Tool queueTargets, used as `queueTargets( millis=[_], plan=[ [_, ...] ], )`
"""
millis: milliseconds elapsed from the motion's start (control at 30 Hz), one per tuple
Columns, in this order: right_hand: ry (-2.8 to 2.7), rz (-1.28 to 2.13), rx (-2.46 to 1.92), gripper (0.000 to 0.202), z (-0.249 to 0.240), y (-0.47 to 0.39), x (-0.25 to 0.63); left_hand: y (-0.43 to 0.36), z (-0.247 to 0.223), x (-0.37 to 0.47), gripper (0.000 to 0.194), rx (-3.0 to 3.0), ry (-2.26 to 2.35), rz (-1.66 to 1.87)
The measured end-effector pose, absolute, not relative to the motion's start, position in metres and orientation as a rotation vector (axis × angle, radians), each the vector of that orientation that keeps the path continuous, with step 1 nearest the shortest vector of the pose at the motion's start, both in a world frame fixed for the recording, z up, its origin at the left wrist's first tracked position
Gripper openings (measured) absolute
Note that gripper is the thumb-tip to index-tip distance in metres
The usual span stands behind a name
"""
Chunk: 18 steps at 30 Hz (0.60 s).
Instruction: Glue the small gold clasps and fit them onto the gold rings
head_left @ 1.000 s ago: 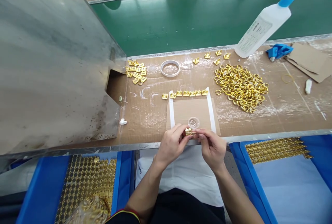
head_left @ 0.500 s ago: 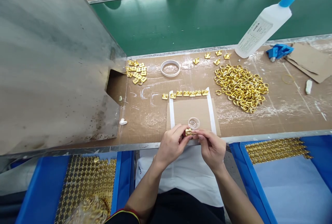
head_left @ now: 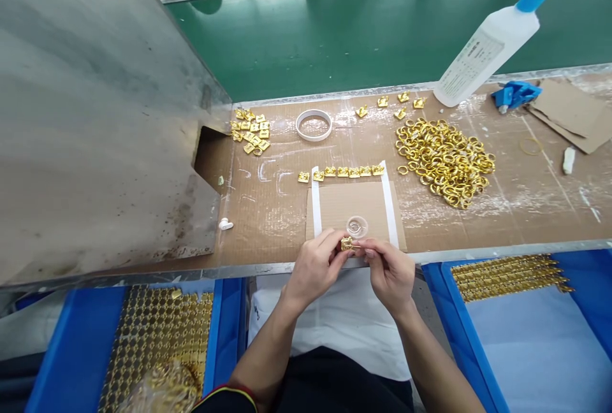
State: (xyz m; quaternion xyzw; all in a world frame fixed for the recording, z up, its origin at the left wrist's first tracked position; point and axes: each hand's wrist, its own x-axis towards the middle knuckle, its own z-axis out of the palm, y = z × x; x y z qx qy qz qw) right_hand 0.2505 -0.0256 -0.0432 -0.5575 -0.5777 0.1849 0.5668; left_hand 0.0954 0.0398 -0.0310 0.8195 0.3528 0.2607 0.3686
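Note:
Between the thumb and fingers of my left hand [head_left: 315, 268] is a small gold metal piece [head_left: 347, 243]. My right hand [head_left: 393, 273] pinches a thin needle-like tool [head_left: 358, 246], its tip at the gold piece. Just beyond my fingers a small clear round dish [head_left: 356, 227] rests on a cardboard pad [head_left: 351, 202] with white tape strips along both sides. Across the pad's far edge runs a row of similar gold pieces [head_left: 343, 172]. A pile of gold rings [head_left: 444, 158] lies to the right.
A white tape ring [head_left: 313, 125] and a cluster of gold pieces [head_left: 251, 131] lie at the back left. At the back right leans a white bottle [head_left: 488, 53] with a blue nozzle. A metal panel [head_left: 105, 113] bounds the left. Blue trays [head_left: 228, 330] with gold parts flank my lap.
Almost nothing differs. Both hands hold the same place over the pad's near edge, and the view has shifted very slightly.

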Motion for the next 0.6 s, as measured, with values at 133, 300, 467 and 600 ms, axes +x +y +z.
queueTargets(
  millis=[133,300,467,600],
  plan=[
    [-1.361,0.44,-1.328,0.024,-0.0424,-0.0255,0.2507,0.0399,-0.0317,0.0951,0.014,2.116,0.896,0.666],
    [-1.35,0.455,-1.34,0.023,-0.043,-0.0259,0.2513,0.0391,-0.0315,0.095,0.015,2.101,0.89,0.673],
    [-1.356,0.448,-1.339,0.022,-0.0445,-0.0263,0.2523,0.0396,-0.0308,0.0951,0.017,2.085,0.884,0.68],
    [-1.352,0.445,-1.316,0.023,-0.0442,-0.0263,0.2531,0.0396,-0.0315,0.0947,0.017,2.083,0.892,0.674]
  ],
)
